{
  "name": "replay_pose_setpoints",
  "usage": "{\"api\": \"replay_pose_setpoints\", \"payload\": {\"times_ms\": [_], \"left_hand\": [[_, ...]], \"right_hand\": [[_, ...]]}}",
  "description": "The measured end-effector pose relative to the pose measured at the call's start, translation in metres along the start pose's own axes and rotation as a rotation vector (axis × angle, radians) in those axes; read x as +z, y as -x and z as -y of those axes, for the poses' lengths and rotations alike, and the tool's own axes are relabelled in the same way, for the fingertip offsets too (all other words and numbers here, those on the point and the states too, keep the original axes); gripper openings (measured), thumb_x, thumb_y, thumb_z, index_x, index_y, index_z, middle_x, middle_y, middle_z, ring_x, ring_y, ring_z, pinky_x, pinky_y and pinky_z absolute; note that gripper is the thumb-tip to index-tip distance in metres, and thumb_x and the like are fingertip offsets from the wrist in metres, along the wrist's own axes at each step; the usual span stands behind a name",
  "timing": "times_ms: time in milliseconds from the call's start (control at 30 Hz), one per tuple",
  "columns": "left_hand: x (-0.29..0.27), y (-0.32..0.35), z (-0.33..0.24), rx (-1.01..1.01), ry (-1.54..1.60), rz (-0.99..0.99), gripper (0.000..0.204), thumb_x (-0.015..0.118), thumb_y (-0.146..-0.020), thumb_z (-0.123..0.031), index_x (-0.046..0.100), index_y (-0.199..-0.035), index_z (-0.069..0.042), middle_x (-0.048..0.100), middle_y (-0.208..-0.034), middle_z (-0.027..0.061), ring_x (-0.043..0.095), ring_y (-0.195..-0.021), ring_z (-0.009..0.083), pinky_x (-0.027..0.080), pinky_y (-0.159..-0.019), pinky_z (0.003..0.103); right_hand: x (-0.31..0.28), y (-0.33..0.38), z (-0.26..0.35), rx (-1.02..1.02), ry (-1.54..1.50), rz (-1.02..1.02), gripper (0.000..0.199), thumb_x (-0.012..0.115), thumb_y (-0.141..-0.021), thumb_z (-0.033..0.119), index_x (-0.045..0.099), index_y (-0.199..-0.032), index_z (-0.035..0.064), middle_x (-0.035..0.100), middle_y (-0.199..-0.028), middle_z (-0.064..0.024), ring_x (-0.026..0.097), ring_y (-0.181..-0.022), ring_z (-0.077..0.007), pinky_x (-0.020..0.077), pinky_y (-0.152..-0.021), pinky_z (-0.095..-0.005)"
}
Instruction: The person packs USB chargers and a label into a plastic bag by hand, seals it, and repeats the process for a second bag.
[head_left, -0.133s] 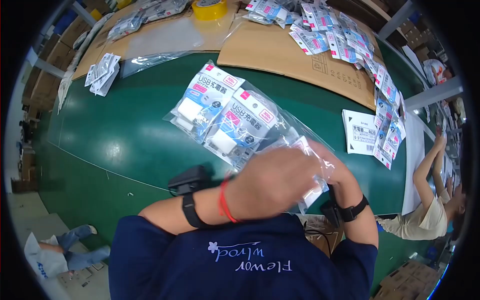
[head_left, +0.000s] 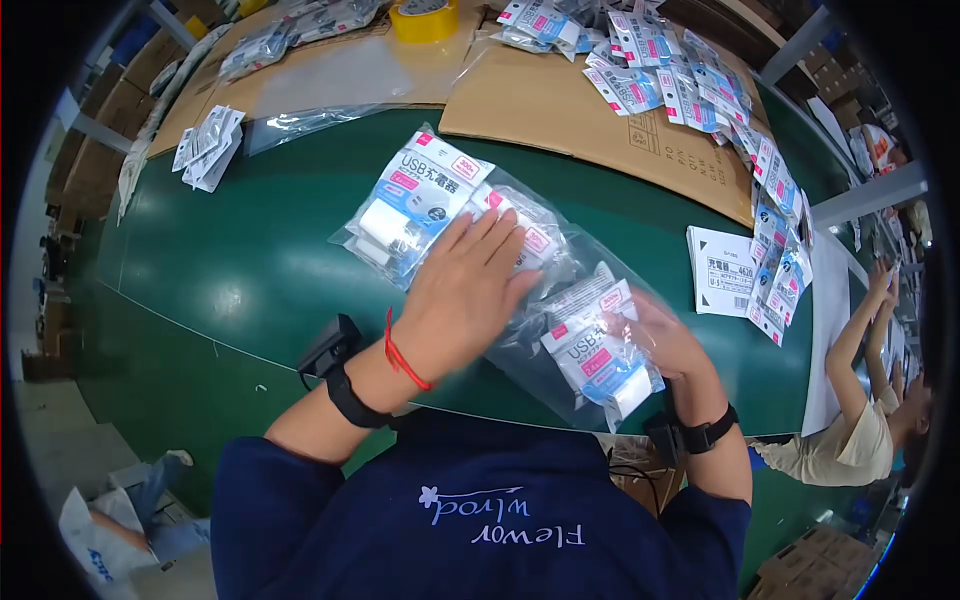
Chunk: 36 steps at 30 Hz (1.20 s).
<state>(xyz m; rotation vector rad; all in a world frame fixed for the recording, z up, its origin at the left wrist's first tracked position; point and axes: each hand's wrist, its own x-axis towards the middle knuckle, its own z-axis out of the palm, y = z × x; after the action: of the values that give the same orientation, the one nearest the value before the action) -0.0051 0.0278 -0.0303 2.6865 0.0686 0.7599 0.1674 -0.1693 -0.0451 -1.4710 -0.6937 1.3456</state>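
My left hand (head_left: 462,290) lies with fingers stretched out over a charger pack (head_left: 534,240) in a large clear plastic bag (head_left: 590,245). Beside it, to the left, rests another charger pack (head_left: 425,185), white, blue and pink with a white plug showing. My right hand (head_left: 655,335) is at the bag's right end, partly behind clear film, closed on a third charger pack (head_left: 595,350). That pack is tilted near the table's front edge. Some of the right fingers are hidden behind pack and film.
Heaped charger packs (head_left: 665,75) cover the cardboard (head_left: 560,110) at the back right. White labels (head_left: 720,270) lie to the right, small cards (head_left: 210,145) at the left. Yellow tape (head_left: 424,20) stands at the back. Another person (head_left: 850,430) works at the far right.
My left hand has moved left, away from my right hand, onto the packs in the bag. The pack at my right hand now shows its front.
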Motion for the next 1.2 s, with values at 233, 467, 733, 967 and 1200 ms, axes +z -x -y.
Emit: {"api": "replay_pose_setpoints", "payload": {"times_ms": [233,467,733,967,1200], "left_hand": [[-0.007,-0.002,-0.006,-0.021,-0.044,0.082,0.044,0.065,-0.083,-0.025,0.056,-0.115,0.003,0.055,-0.122,0.0191,0.050,-0.116,0.0329,0.037,-0.099,0.041],[-0.006,0.008,-0.072,0.101,0.157,0.152,0.034,0.069,-0.076,-0.028,0.057,-0.095,-0.002,0.055,-0.092,0.0101,0.055,-0.085,0.0251,0.042,-0.074,0.036],[0.008,0.014,-0.084,0.285,0.094,0.147,0.014,0.060,-0.072,-0.014,0.055,-0.082,-0.005,0.052,-0.083,0.0054,0.053,-0.070,0.0178,0.041,-0.063,0.028],[0.007,0.015,-0.082,0.380,0.180,-0.011,0.018,0.058,-0.072,-0.012,0.058,-0.088,-0.003,0.052,-0.080,0.0053,0.052,-0.064,0.0171,0.042,-0.060,0.027],[-0.004,0.014,-0.073,0.358,0.254,0.108,0.027,0.059,-0.073,-0.012,0.061,-0.096,0.001,0.055,-0.084,0.0055,0.055,-0.069,0.0168,0.043,-0.060,0.027]], "right_hand": [[0.003,-0.002,0.004,0.104,-0.062,-0.064,0.043,0.062,-0.091,0.020,0.049,-0.129,0.0013,0.061,-0.114,-0.0077,0.057,-0.103,-0.0140,0.0457,-0.091,-0.0282],[0.025,-0.017,-0.002,-0.117,-0.208,-0.067,0.041,0.060,-0.092,0.015,0.048,-0.129,0.0021,0.060,-0.117,-0.0079,0.058,-0.104,-0.0146,0.0484,-0.089,-0.0282],[0.039,-0.028,0.000,-0.100,-0.385,-0.074,0.042,0.055,-0.096,0.017,0.043,-0.133,0.0028,0.056,-0.121,-0.0081,0.052,-0.110,-0.0125,0.0442,-0.094,-0.0287],[0.087,-0.037,0.003,-0.217,-0.155,-0.464,0.035,0.058,-0.094,0.020,0.050,-0.124,0.0019,0.059,-0.109,-0.0059,0.055,-0.091,-0.0098,0.0473,-0.077,-0.0256],[0.058,-0.013,0.009,-0.005,-0.026,-0.279,0.023,0.058,-0.094,0.021,0.063,-0.100,-0.0005,0.063,-0.091,-0.0033,0.055,-0.071,-0.0087,0.0477,-0.064,-0.0233]]}}
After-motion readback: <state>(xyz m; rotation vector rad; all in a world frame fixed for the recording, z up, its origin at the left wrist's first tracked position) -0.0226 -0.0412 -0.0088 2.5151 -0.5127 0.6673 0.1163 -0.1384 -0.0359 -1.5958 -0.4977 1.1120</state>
